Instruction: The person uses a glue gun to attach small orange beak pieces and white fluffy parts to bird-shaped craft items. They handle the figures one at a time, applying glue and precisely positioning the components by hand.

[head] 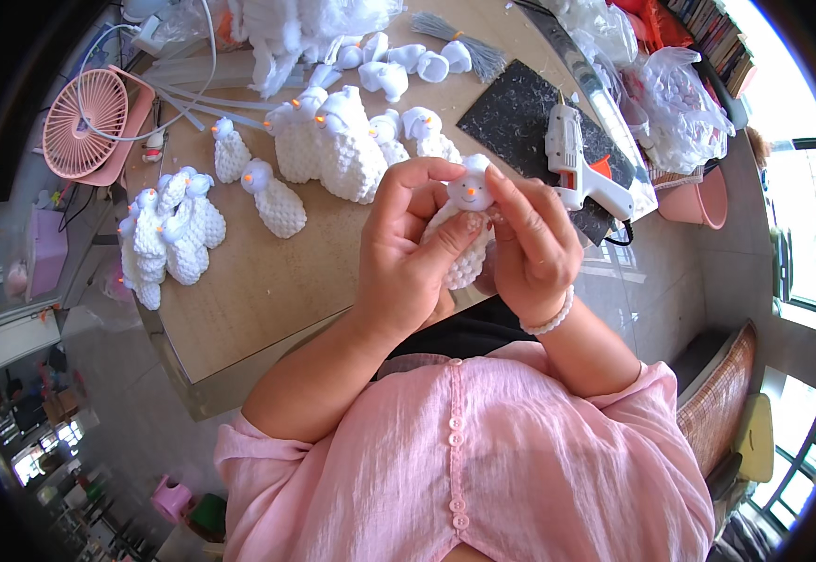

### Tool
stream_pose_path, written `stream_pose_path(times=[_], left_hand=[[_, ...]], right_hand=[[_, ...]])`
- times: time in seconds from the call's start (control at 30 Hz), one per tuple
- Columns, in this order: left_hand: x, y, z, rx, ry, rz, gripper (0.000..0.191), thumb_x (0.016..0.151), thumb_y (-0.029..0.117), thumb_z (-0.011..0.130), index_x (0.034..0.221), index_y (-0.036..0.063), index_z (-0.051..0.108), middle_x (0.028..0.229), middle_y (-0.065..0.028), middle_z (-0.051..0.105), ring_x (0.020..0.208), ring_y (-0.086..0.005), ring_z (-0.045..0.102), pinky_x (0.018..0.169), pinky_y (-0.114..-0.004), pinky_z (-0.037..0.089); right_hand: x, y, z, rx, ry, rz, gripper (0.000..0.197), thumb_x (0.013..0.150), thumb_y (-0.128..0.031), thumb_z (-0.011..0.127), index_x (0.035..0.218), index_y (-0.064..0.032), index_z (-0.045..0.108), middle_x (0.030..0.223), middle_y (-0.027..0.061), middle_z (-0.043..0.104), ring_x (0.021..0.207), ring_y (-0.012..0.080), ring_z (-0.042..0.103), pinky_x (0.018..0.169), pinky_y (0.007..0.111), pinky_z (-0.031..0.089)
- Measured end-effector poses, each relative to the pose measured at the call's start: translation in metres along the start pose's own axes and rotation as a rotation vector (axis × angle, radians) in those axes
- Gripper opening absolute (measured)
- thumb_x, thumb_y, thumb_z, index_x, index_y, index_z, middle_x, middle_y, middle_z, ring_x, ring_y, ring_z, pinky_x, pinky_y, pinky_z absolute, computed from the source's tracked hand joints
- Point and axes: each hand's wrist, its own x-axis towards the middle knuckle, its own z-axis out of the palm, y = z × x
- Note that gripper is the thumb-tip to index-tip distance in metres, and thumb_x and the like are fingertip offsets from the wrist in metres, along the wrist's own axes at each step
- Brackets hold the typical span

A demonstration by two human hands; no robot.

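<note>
Between my two hands, above the near edge of the table, is a small snowman doll (pixel 471 193) with a smiling face, an orange nose and a bumpy white knitted body. My left hand (pixel 411 242) holds it from the left, thumb across the body and index finger by the top of the head. On the other side, my right hand (pixel 538 242) has its fingertips against the head and neck. My fingers cover part of the doll's body. Just beyond my right hand a white hot glue gun (pixel 568 144) lies on a dark speckled board (pixel 496 105).
Several finished-looking snowman dolls stand in a cluster (pixel 341 144), and others lie in a pile (pixel 172 228) at the left. White hat-like pieces (pixel 387 74) and a bundle of grey strands (pixel 461 42) lie farther back. A pink fan (pixel 88 126) stands at the left edge.
</note>
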Motion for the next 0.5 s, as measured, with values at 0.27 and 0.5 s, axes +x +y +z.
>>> stream_pose_path(times=[0.27,0.5], left_hand=[[0.001,-0.002,-0.004,0.303,0.120,0.251,0.026,0.089,-0.001,0.061,0.110,-0.0024,0.046,0.104,-0.0129,0.061,0.095,-0.0132,0.060,0.081,-0.025,0.050],[-0.002,-0.006,-0.005,0.406,0.184,0.328,0.021,0.089,0.003,0.064,0.102,-0.0019,0.049,0.093,-0.0080,0.063,0.084,-0.0079,0.060,0.074,-0.022,0.049]], right_hand=[[-0.012,-0.027,0.006,0.047,-0.109,0.172,0.052,0.074,0.013,0.052,0.127,0.0065,0.052,0.116,0.0259,0.057,0.099,0.0398,0.061,0.084,0.039,0.050],[-0.020,-0.034,0.010,0.682,0.010,0.624,0.041,0.085,0.012,0.047,0.124,0.0032,0.055,0.125,0.0174,0.056,0.108,0.0220,0.059,0.091,0.030,0.046]])
